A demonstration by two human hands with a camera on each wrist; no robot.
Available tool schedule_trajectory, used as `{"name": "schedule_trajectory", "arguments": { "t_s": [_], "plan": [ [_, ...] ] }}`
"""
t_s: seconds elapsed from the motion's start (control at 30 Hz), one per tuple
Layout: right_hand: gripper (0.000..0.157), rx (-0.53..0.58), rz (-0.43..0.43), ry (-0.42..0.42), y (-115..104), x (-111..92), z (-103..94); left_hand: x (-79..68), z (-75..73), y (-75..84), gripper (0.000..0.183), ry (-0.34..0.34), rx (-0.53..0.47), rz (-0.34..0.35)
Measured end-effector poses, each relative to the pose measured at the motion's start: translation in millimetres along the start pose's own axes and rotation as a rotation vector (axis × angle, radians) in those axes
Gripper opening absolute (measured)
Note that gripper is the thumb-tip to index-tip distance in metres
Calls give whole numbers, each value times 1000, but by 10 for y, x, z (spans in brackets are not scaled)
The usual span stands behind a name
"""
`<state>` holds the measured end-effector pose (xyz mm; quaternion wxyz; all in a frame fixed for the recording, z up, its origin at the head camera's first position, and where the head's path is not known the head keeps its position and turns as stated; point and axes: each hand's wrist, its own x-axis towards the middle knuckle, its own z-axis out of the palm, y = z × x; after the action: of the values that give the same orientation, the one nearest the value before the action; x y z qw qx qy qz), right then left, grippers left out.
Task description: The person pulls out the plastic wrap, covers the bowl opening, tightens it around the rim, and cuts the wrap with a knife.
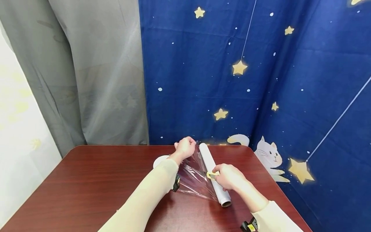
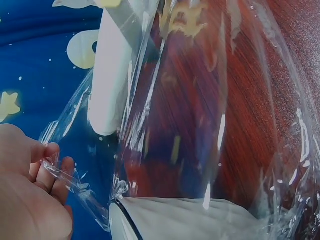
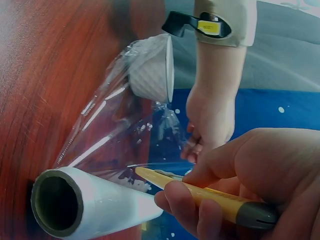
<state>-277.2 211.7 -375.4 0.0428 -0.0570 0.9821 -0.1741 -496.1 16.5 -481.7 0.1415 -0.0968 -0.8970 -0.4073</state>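
My left hand [image 1: 185,148] pinches the gathered edge of the clear cling film [image 1: 195,178] near the far side of the table. The film stretches from a white roll [image 1: 205,156] with an open tube end facing me. My right hand [image 1: 230,177] grips a yellow utility knife [image 3: 200,195] just over the roll. In the left wrist view its grey blade [image 2: 132,27] overlaps the film beside the roll. A white ribbed bowl [image 3: 150,72] stands left of the roll, with film over it. In the head view my left forearm partly hides the bowl.
The dark red wooden table [image 1: 116,180] ends at a blue curtain [image 1: 191,80] with stars and a grey curtain [image 1: 107,80]. A white cat print [image 1: 269,158] shows beyond the right table edge. Both wrists carry small black devices.
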Motion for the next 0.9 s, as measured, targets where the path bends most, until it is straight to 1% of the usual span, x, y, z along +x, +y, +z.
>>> {"name": "schedule_trajectory", "arguments": {
  "t_s": [0.03,0.07,0.13,0.17,0.2,0.3,0.33,0.4,0.43,0.5,0.57,0.63,0.73,0.77,0.8,0.87,0.9],
  "plan": [
    [25,-5,-2,2,-7,10,13,-53,-83,110,17,-21,-4,-22],
    [26,-9,-3,2,-12,18,23,-71,-91,112,19,-17,-5,-5],
    [26,-18,-7,4,-24,29,34,-128,-178,213,19,-41,2,-21],
    [26,-21,-7,4,-27,30,35,-92,-151,186,20,-56,-12,-28],
    [26,-25,-6,5,-33,27,29,-86,-120,144,20,-35,-15,-5],
    [25,-36,-9,4,-47,3,2,-52,-107,134,18,-38,-16,-24],
    [25,-39,-7,3,-50,-10,-11,-21,-62,92,17,-24,-11,-16],
    [25,-46,-11,0,-55,-35,-34,13,-16,36,19,-20,-8,-10],
    [25,-49,-13,-5,-53,-47,-43,16,-41,70,19,-41,-6,-30],
    [24,-47,-9,-15,-51,-75,-62,44,32,3,20,-10,0,-10],
    [22,-53,-12,-25,-43,-98,-78,41,25,3,21,-16,-17,-20],
    [19,-58,-11,-31,-35,-129,-95,42,21,-6,23,-10,-16,-9],
    [12,-71,-19,-33,-14,-188,-122,66,80,-72,22,40,-3,25],
    [10,-73,-21,-35,-7,-210,-133,65,67,-64,23,31,5,20],
    [9,-74,-24,-36,-2,-233,-146,59,52,-54,23,28,12,20],
    [11,-81,-30,-47,10,-276,-175,74,84,-75,19,67,-2,24],
    [12,-86,-32,-53,13,-297,-192,50,38,-32,19,56,-10,15]
  ]
}}
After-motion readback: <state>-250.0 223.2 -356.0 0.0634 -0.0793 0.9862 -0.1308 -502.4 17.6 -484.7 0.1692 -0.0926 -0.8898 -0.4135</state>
